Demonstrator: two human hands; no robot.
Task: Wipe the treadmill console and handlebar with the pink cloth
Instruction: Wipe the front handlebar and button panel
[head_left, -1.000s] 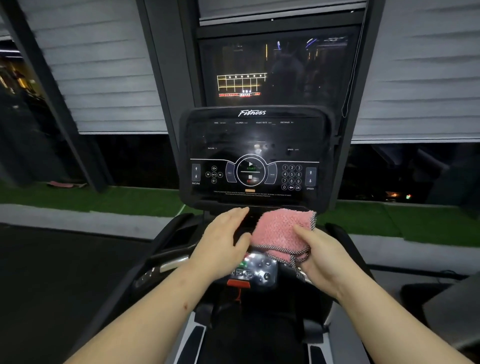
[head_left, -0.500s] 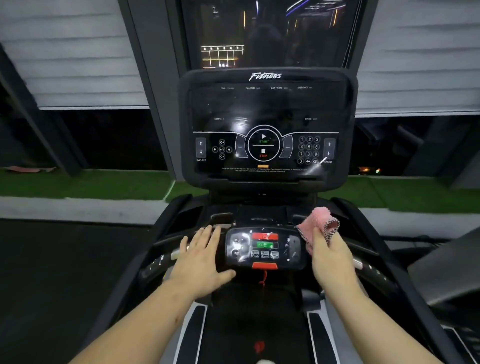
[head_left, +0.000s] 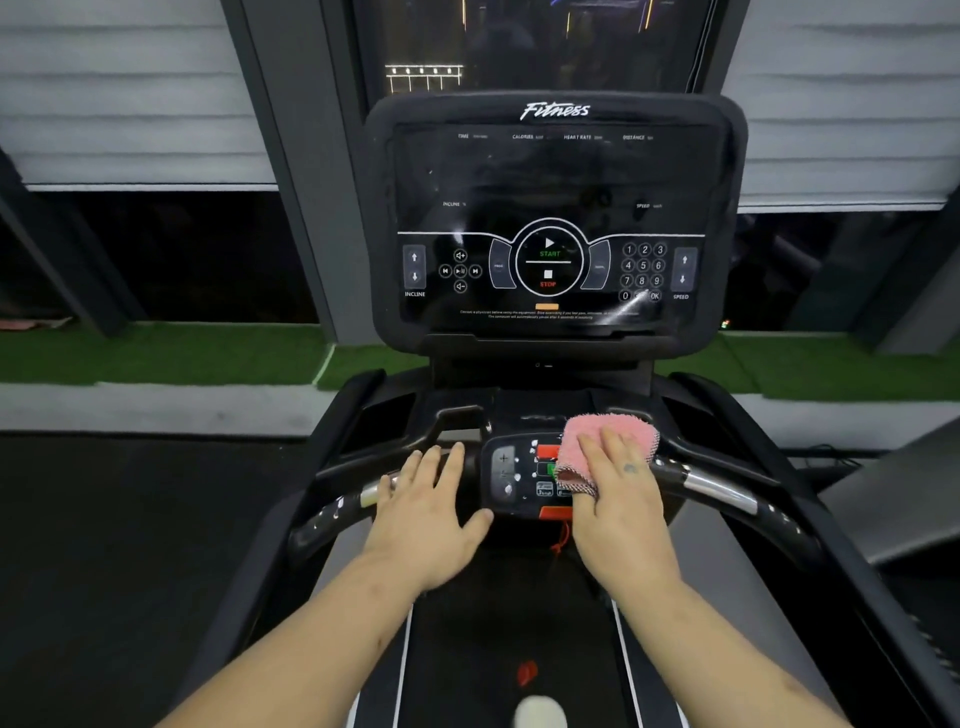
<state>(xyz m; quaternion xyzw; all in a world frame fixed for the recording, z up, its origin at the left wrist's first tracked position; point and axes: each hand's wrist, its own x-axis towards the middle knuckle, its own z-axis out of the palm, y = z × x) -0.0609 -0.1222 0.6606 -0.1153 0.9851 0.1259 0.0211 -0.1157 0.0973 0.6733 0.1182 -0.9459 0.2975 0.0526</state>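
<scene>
The pink cloth (head_left: 597, 434) lies over the right half of the small button panel (head_left: 506, 475) at the middle of the handlebar (head_left: 719, 488). My right hand (head_left: 621, 512) presses on the cloth with its fingers flat across the top. The thumb is tucked out of sight under the cloth's folded lower edge, so the cloth is pinched. My left hand (head_left: 426, 514) rests flat on the handlebar just left of the panel and holds nothing. The big black treadmill console (head_left: 556, 182) stands upright behind, with its START and STOP markings facing me.
The treadmill belt (head_left: 514, 623) runs below my arms, with a red safety cord (head_left: 561, 540) hanging under the panel. Side rails (head_left: 779, 519) flank the belt. A window pillar (head_left: 301, 182), blinds and green turf (head_left: 156, 353) lie beyond the console.
My right hand has carried the cloth left from the handlebar's right side onto the button panel and flattened over it. My left hand stays on the left handlebar. The view has tilted down.
</scene>
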